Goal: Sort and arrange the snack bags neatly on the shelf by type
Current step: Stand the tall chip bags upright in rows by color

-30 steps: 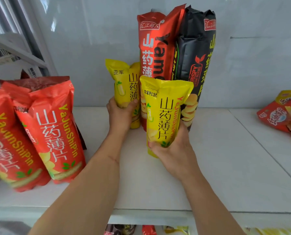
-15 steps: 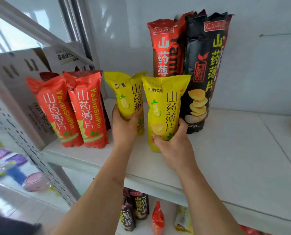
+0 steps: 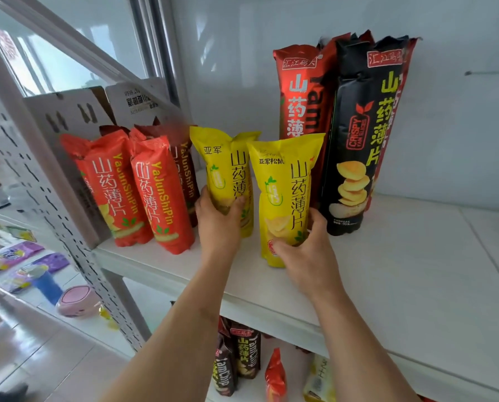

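Two yellow yam-chip bags stand upright side by side on the white shelf [image 3: 416,271]. My left hand [image 3: 218,224] grips the lower part of the left yellow bag [image 3: 228,166]. My right hand [image 3: 309,256] grips the base of the right yellow bag [image 3: 286,187], which stands a little nearer the front. To their left stand two orange bags [image 3: 112,187] [image 3: 161,195] with a dark red bag [image 3: 187,175] behind them. Behind the yellow bags, against the wall, rise a tall red bag [image 3: 303,94] and a tall black bag [image 3: 364,134].
The shelf's perforated metal upright [image 3: 68,227] and cardboard boxes [image 3: 77,111] close off the left end. Open shelf surface stretches to the right. More snack bags [image 3: 242,361] stand on the lower shelf. A pink object [image 3: 77,300] lies on the floor-level surface at the left.
Both hands have slid the two yellow bags leftward, away from the tall bags and closer to the orange bags. The camera view has swung left and pulled back.
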Available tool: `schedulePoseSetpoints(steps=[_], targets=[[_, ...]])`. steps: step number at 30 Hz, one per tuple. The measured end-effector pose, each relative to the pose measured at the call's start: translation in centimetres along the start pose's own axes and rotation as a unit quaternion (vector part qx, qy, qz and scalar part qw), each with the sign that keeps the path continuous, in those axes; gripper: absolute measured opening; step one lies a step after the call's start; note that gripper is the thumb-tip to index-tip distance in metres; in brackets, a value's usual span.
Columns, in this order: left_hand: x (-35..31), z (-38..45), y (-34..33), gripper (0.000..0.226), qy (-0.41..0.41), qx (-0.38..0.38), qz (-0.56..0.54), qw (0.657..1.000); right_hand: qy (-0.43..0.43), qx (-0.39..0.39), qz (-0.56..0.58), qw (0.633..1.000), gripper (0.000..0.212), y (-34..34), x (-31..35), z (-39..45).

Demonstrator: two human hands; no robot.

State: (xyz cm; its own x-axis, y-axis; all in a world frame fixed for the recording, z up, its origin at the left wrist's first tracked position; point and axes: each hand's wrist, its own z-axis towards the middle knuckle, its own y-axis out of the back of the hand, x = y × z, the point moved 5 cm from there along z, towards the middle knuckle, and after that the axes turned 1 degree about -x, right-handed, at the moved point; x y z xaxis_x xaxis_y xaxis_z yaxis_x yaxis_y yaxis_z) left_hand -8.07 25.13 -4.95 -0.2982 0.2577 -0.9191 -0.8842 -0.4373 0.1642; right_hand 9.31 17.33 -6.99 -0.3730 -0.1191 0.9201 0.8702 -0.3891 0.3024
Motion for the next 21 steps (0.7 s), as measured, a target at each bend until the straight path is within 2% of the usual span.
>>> schedulePoseSetpoints(steps=[5,7,12,16,21], targets=[[-0.3,-1.5,1.1,0.075,0.021,0.014,0.016,1.0,0.008,0.019,0.008,1.0,0.087,-0.8,0.3,0.1],[-0.5,-3.1,2.5,0.065,0.02,-0.001,0.009,1.0,0.011,0.028,0.014,0.999,0.085,-1.2,0.6,-0.1],[-0.2,-5.7,6.1,0.028,-0.044,-0.042,0.019,0.998,0.033,0.045,0.009,0.998,0.074,-2.8,1.5,-0.7],[0.5,-5.3,7.6,0.025,-0.093,-0.039,0.077,0.992,0.047,0.056,0.0,0.997,0.076,-4.9,2.3,-1.3],[1.5,-4.8,9.0,0.022,-0.138,-0.037,0.077,0.987,0.061,0.064,-0.022,0.996,0.081,-7.7,3.3,-1.9]])
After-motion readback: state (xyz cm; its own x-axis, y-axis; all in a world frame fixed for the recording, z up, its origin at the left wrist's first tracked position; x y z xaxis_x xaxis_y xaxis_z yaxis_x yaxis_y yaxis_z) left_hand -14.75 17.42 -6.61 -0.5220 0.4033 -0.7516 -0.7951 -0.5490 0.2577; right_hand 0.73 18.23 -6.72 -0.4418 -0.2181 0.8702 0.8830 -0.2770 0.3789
